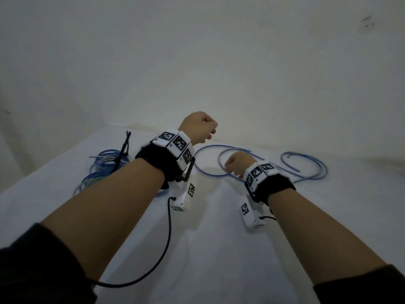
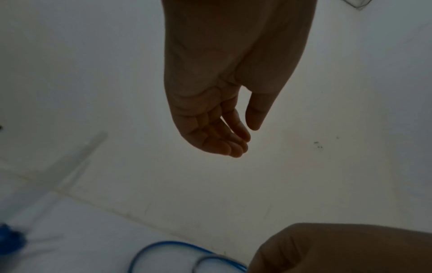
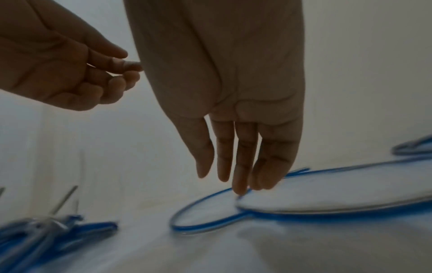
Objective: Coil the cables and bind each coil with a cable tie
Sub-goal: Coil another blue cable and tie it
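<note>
Near the table's (image 1: 219,249) far left corner lie coiled blue cables (image 1: 103,165) with black cable ties (image 1: 125,145) across them. The left hand (image 1: 198,127) hovers above the far edge, fingers loosely curled, holding nothing. The right hand (image 1: 237,162) reaches down with straight fingers (image 3: 240,166) touching a loose blue cable (image 1: 306,167) that loops toward the far right corner.

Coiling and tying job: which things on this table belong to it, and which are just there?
Belongs to the job:
- loose blue cable, uncoiled, under the right hand
- coiled blue cables at the left
- black cable ties standing up from those coils
- left hand, holding nothing

Just there:
- white table
- wrist camera units and their black cord
</note>
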Demonstrator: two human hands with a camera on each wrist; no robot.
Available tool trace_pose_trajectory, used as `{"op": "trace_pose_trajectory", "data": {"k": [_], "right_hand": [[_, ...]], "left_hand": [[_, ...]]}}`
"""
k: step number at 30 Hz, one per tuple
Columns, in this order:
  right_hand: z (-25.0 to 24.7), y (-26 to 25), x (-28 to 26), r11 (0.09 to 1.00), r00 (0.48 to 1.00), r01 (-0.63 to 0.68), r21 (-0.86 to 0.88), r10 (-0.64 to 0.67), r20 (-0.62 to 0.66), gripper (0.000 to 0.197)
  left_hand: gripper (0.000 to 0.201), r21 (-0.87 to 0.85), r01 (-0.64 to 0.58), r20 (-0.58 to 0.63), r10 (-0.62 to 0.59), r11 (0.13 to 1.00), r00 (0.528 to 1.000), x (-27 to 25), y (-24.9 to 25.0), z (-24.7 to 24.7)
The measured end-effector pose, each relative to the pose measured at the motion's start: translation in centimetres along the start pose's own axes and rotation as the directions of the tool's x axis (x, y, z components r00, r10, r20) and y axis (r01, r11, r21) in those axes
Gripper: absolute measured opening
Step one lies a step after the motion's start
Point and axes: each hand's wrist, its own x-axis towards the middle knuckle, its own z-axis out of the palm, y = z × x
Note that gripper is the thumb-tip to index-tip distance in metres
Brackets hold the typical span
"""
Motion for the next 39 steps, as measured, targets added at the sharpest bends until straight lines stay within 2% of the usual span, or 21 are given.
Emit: {"op": "trace_pose_trajectory", "data": {"k": [2, 3, 7, 10, 13, 15, 17, 20, 22, 25, 27, 30, 31, 34, 37, 39], "right_hand": [[-0.6, 3.1, -0.4, 0.976, 1.0, -0.018, -0.219, 0.021, 0.01, 0.038], [-0.8, 4.5, -0.5, 0.965, 0.999, -0.029, -0.262, 0.035, 0.02, 0.04], [-1.1, 8.4, -1.0, 0.961, 0.995, -0.025, -0.275, 0.052, 0.088, 0.048], [-0.9, 9.9, -1.5, 0.96, 0.997, 0.06, -0.272, -0.045, 0.063, 0.028], [-1.8, 10.5, -2.2, 0.981, 0.989, 0.148, -0.128, -0.148, 0.007, 0.013], [-3.1, 10.8, -2.6, 0.978, 0.974, 0.207, 0.04, -0.202, -0.104, 0.012], [-4.3, 10.9, -3.0, 0.944, 0.941, 0.283, 0.171, -0.238, -0.24, 0.014], [-5.6, 10.9, -3.8, 0.872, 0.88, 0.388, 0.3, -0.253, -0.402, 0.013], [-6.3, 10.9, -4.1, 0.827, 0.838, 0.435, 0.356, -0.228, -0.496, 0.015], [-7.2, 11.0, -4.0, 0.755, 0.763, 0.496, 0.429, -0.142, -0.631, 0.016], [-7.8, 11.1, -4.0, 0.712, 0.722, 0.515, 0.477, -0.06, -0.69, 0.017], [-8.6, 11.1, -4.0, 0.677, 0.662, 0.541, 0.498, 0.023, -0.75, 0.017], [-8.8, 11.1, -3.9, 0.678, 0.641, 0.545, 0.494, 0.044, -0.767, 0.017], [-9.3, 11.3, -3.5, 0.694, 0.593, 0.531, 0.486, 0.106, -0.798, 0.021], [-9.7, 11.6, -3.4, 0.71, 0.552, 0.521, 0.473, 0.142, -0.821, 0.026], [-9.8, 11.6, -3.4, 0.722, 0.547, 0.51, 0.467, 0.146, -0.825, 0.029]], "left_hand": [[0.017, 0.029, 0.022, 0.082, -0.024, 0.999, 0.996, 0.4, 0.0, 2.5], [0.017, 0.056, 0.026, 0.127, -0.033, 0.998, 0.991, 0.5, -0.1, 3.6], [0.006, 0.154, 0.026, 0.255, -0.065, 0.988, 0.965, 0.8, -0.4, 7.4], [0.021, 0.24, -0.017, 0.306, -0.059, 0.971, 0.95, 1.1, -0.6, 9.1], [0.029, 0.358, -0.098, 0.354, -0.038, 0.929, 0.935, 1.5, -1.5, 10.1], [0.034, 0.419, -0.132, 0.383, -0.043, 0.898, 0.923, 1.8, -2.2, 10.3], [0.038, 0.492, -0.175, 0.405, -0.046, 0.853, 0.913, 2.1, -2.6, 10.4], [0.04, 0.526, -0.226, 0.365, 0.022, 0.82, 0.931, 2.5, -2.9, 10.2], [0.036, 0.468, -0.212, 0.309, 0.067, 0.858, 0.949, 2.5, -3.1, 10.0], [0.026, 0.381, -0.151, 0.262, 0.05, 0.912, 0.964, 2.4, -3.4, 9.7], [0.023, 0.366, -0.151, 0.283, 0.045, 0.918, 0.958, 1.9, -3.4, 9.5], [0.022, 0.302, -0.181, 0.385, 0.054, 0.936, 0.921, 0.9, -3.2, 9.5], [0.019, 0.248, -0.153, 0.418, 0.037, 0.957, 0.908, 0.6, -3.2, 9.5], [0.005, -0.026, 0.049, 0.494, -0.03, 0.998, 0.869, -0.5, -2.7, 9.6], [0.011, -0.231, 0.17, 0.47, -0.043, 0.958, 0.882, -1.0, -2.1, 9.2], [0.015, -0.37, 0.228, 0.477, -0.027, 0.9, 0.878, -1.0, -1.7, 8.8]]}}
